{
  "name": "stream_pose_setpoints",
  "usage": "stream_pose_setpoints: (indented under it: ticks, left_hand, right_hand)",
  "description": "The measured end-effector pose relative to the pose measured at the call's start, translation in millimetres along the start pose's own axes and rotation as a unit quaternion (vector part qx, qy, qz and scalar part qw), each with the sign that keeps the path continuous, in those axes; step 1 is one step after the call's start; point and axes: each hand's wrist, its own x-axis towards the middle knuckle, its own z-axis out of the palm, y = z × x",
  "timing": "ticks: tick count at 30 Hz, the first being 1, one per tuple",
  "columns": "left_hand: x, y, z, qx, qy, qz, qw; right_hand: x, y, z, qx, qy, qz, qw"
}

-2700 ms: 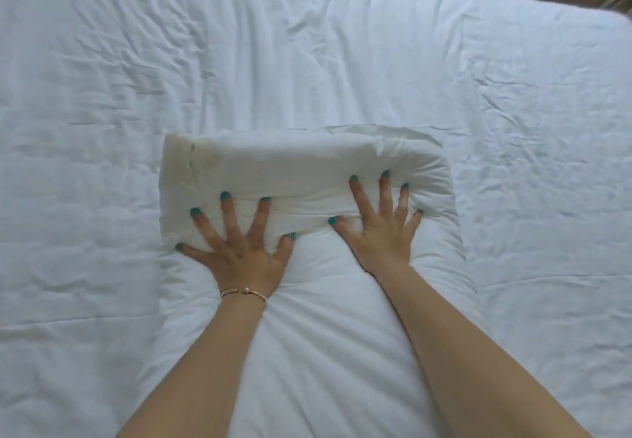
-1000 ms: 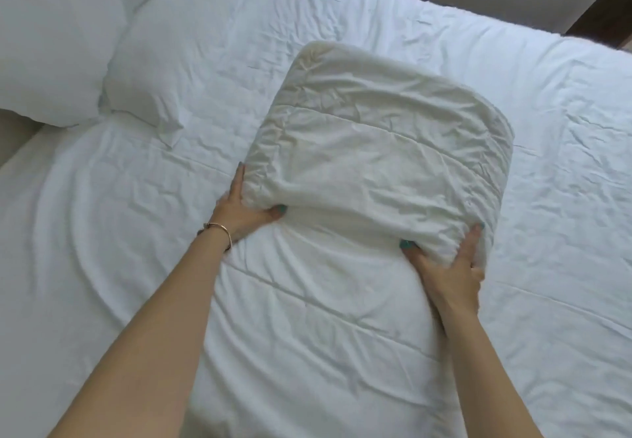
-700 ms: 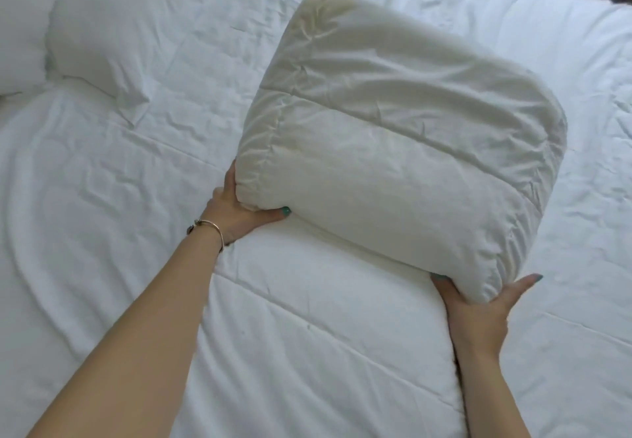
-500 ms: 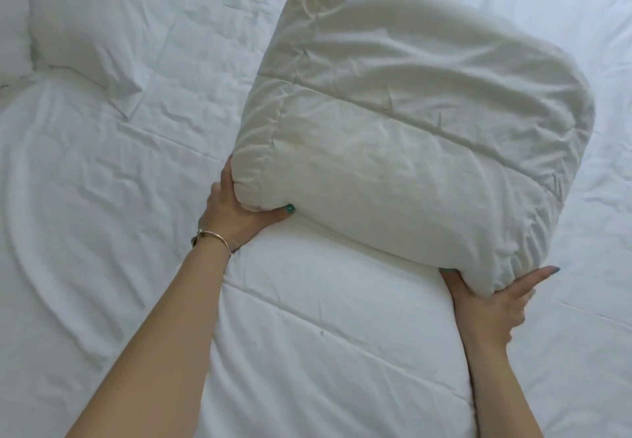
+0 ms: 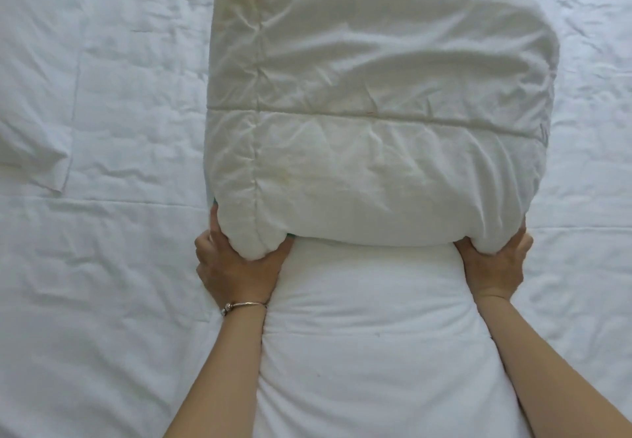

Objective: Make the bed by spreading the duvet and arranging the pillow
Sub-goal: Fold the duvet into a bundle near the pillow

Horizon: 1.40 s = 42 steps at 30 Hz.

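Where both hands clutched its near corners, the folded duvet bulged, creased and faintly yellowed. Left grip and right grip each curled tightly around a corner.

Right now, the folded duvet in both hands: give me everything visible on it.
The folded duvet is a thick, puffy off-white bundle of soft quilted fabric, creased, with faint yellowish marks along its left side. A stitched seam runs across its middle and another runs down near its left edge. Its far edge runs out of frame at the top. The left hand grips its near left corner and the right hand its near right corner. A white spread layer of bedding lies below.
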Motion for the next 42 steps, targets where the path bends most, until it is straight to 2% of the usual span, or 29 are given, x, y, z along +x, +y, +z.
stream_pose_setpoints:
  ticks: [4,16,20,22,27,31,34,39,42]
  left_hand:
    - [16,-13,11,-0.019,-0.005,-0.024,1.000]
    - [23,-16,30,-0.031,-0.007,0.005,0.999]
    - [32,-12,10,-0.105,-0.106,-0.006,0.989]
    - [27,-7,-21,-0.159,-0.159,0.009,0.974]
    - [-69,-5,-169,-0.228,-0.177,0.069,0.955]
    - [-176,-64,-289,-0.211,-0.172,0.075,0.959]
    - [-240,-120,-359,-0.207,-0.196,0.076,0.955]
    - [-358,-196,-453,-0.208,-0.145,0.108,0.961]
    - [-407,-233,-490,-0.199,-0.084,0.108,0.970]
  right_hand:
    - [6,2,11,-0.005,0.007,-0.007,1.000]
    - [13,0,19,-0.016,0.026,-0.008,0.999]
    - [-15,-20,-4,-0.017,-0.002,-0.014,1.000]
    - [-45,-37,-32,0.010,-0.026,-0.030,0.999]
    - [-191,-46,-138,0.069,-0.043,-0.099,0.992]
    - [-339,-3,-213,0.057,-0.082,-0.113,0.989]
    - [-428,41,-247,0.059,-0.104,-0.141,0.983]
    - [-535,114,-284,0.072,-0.142,-0.177,0.971]
    - [-578,132,-304,0.086,-0.141,-0.213,0.963]
